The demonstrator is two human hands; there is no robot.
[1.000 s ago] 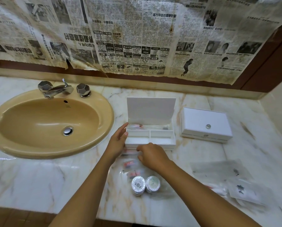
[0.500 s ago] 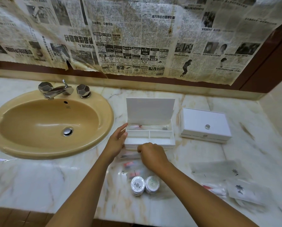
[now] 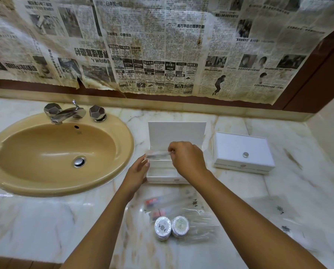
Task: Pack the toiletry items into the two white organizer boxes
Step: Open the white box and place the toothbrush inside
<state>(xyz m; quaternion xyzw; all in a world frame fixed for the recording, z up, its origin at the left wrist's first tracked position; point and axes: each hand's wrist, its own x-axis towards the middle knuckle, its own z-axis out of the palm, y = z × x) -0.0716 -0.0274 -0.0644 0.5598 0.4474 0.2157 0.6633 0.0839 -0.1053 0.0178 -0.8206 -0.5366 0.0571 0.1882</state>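
Both hands [image 3: 185, 160] on clear packet [image 3: 157, 153]

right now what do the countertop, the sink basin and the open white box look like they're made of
Countertop: looks like polished marble, with pale veining and a glossy reflection. Sink basin: probably glazed ceramic, tan and smooth with soft highlights. Open white box: matte white, thin flat lid and walls; could be rigid card or plastic, hard to tell.
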